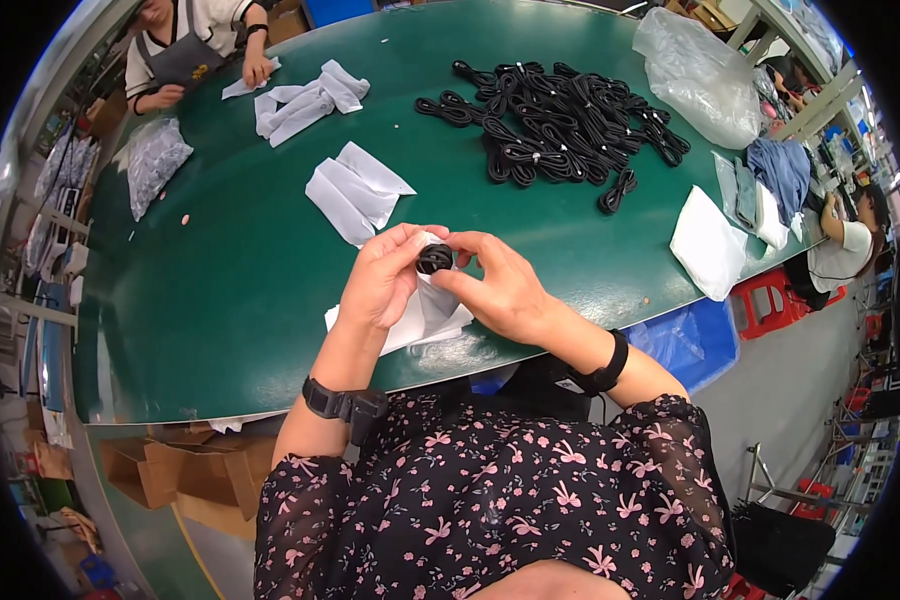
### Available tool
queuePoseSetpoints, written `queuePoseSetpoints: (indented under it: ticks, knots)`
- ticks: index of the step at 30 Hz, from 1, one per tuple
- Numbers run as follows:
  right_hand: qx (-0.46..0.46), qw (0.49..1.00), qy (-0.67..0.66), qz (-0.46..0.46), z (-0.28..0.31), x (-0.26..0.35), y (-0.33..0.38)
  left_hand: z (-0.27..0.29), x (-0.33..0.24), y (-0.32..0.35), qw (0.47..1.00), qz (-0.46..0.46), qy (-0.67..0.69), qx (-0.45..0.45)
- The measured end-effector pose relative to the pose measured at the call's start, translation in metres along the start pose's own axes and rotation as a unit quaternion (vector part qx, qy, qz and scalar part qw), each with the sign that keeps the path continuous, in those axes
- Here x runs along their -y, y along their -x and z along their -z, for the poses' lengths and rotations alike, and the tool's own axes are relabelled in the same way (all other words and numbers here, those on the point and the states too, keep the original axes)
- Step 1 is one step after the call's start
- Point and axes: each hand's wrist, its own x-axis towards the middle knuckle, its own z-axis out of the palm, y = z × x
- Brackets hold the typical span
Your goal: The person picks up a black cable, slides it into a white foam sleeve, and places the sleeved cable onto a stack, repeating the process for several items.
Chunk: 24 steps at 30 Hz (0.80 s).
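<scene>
Head view: a green table (220, 310) takes up most of the frame. A pile of black coiled cables (560, 120) lies across its upper right part. Cardboard boxes (200, 475) stand at lower left, below the table edge, while a clear plastic bag (700, 80) sits at upper right. At right of centre a blue bin (720, 357) shows just past the near edge. Folded white sleeves (355, 195) lie above the hands, near the centre.

The right hand (500, 290) comes in at the centre, its thumb and forefinger curled around the right side of a small bundle; whether they press the cable or its wrapping is hard to tell. The left hand (385, 275), just left of it, grasps the same bundle between thumb and fingers. That bundle is a black cable coil (434, 260), slightly left of the frame's middle, partly surrounded by a thin white wrapper (432, 300).
</scene>
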Motion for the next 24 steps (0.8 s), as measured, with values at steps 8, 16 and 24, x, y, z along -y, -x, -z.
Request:
queuePoseSetpoints:
  ticks: [8,16,24]
  knots:
    - [-0.064,0.984,-0.108,-0.129,0.012,-0.005,-0.018,-0.008,0.022,0.011,0.999,0.0,0.028,0.016]
    - [-0.16,0.951,-0.09,-0.25,-0.002,-0.073,-0.03,0.032,-0.017,-0.02,0.956,-0.051,-0.279,-0.071]
    - [0.091,0.905,0.345,-0.232,0.013,-0.173,0.04,0.019,0.001,0.015,0.737,-0.207,-0.637,-0.09]
